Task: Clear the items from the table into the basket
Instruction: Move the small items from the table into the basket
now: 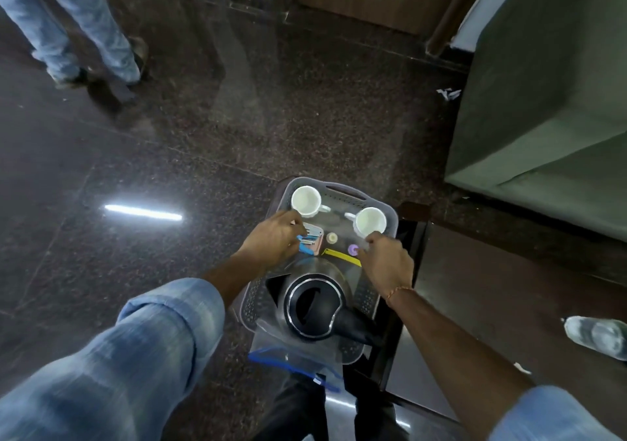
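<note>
We reach into the grey perforated plastic basket [368,299], our left hand [271,238] pinching a blue-edged flat packet [310,242], our right hand [390,264] curled beside a fragile white ceramic cup [370,221], probably best lifted by its handle.

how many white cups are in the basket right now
2. One white cup sits in the basket's far left corner, the other cup at the far right. The kettle might hide more.

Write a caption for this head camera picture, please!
Both hands, left and right, reach into a grey basket holding two white cups and a kettle.
</note>
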A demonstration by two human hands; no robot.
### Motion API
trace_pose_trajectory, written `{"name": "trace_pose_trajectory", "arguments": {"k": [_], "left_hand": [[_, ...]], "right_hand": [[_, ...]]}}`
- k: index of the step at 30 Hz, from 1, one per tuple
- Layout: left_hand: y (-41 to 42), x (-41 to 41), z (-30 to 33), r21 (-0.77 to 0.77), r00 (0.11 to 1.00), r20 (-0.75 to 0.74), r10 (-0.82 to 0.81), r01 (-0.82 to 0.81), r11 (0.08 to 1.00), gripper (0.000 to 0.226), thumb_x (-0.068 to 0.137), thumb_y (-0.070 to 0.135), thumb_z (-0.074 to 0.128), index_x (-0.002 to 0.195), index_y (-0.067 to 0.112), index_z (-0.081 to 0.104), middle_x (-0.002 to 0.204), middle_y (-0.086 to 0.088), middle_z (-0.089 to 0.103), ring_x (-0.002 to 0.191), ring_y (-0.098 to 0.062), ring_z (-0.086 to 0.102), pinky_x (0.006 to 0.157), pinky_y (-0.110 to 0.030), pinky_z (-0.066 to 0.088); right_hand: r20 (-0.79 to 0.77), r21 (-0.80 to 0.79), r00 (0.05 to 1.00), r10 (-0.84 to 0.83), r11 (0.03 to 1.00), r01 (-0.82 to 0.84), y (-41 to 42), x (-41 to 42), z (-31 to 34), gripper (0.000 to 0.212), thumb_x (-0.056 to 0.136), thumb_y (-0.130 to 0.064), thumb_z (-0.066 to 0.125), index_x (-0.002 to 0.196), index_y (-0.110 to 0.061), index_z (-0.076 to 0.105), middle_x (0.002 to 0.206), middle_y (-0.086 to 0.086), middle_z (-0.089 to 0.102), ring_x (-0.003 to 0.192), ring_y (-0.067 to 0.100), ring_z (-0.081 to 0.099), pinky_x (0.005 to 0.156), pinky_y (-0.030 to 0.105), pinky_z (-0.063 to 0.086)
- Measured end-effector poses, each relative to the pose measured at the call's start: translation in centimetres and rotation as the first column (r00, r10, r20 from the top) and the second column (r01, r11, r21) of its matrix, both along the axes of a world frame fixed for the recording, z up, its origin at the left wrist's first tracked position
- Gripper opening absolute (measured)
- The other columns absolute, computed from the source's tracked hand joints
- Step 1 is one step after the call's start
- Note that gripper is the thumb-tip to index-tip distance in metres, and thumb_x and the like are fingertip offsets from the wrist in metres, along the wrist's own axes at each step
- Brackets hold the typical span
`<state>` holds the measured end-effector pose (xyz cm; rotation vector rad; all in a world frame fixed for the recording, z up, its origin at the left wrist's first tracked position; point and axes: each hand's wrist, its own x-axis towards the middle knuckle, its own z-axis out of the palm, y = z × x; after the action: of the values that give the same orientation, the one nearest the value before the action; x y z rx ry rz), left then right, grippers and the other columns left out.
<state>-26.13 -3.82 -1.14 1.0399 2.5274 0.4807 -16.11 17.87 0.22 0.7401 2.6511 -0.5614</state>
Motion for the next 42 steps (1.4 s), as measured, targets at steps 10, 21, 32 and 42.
{"name": "trace_pose_trajectory", "arguments": {"k": [10, 21, 32, 42], "left_hand": [[9.7, 2.2, 7.3, 0.109, 0.987, -0.096, -0.131, 0.141, 0.984, 0.021, 0.088, 0.015, 0.06, 0.104, 0.009, 0.072, 0.109, -0.009, 0.065, 0.101, -0.029, 0.061, 0.081, -0.039, 0.049], [26.9, 14.0, 11.1, 0.096, 0.927, -0.166, -0.337, 0.355, 0.93, 0.024, 0.092, 0.02, 0.056, 0.111, 0.014, 0.069, 0.116, -0.005, 0.06, 0.108, -0.024, 0.056, 0.09, -0.04, 0.048], [40.6, 31.3, 6.4, 0.073, 0.874, 0.024, -0.485, 0.482, 0.873, 0.031, 0.092, 0.023, 0.053, 0.121, 0.019, 0.063, 0.12, -0.001, 0.059, 0.111, -0.02, 0.053, 0.091, -0.034, 0.047], [40.8, 34.7, -3.3, -0.089, 0.877, 0.202, -0.437, 0.46, 0.883, 0.034, 0.09, 0.02, 0.052, 0.123, 0.018, 0.062, 0.121, -0.005, 0.06, 0.113, -0.025, 0.054, 0.096, -0.036, 0.045]], "right_hand": [[-0.184, 0.008, 0.973, -0.139, 0.99, 0.143, 5.7, 7.0, 6.2, 0.025, 0.083, -0.042, 0.064, 0.103, -0.027, 0.066, 0.103, -0.002, 0.07, 0.094, 0.026, 0.068, 0.072, 0.032, 0.052], [-0.24, -0.005, 0.91, -0.337, 0.938, 0.346, 21.2, 22.1, 8.7, 0.028, 0.083, -0.042, 0.066, 0.106, -0.027, 0.067, 0.103, 0.001, 0.073, 0.097, 0.027, 0.068, 0.079, 0.035, 0.054], [-0.047, -0.122, 0.868, -0.494, 0.865, 0.486, 33.4, 38.7, 6.5, 0.029, 0.081, -0.028, 0.069, 0.106, -0.015, 0.07, 0.099, 0.01, 0.073, 0.097, 0.028, 0.068, 0.084, 0.03, 0.052], [0.089, -0.263, 0.923, -0.374, 0.885, 0.384, 32.2, 39.9, -4.4, 0.021, 0.083, -0.015, 0.066, 0.102, -0.01, 0.071, 0.099, 0.013, 0.073, 0.085, 0.028, 0.068, 0.084, 0.035, 0.055]]}}
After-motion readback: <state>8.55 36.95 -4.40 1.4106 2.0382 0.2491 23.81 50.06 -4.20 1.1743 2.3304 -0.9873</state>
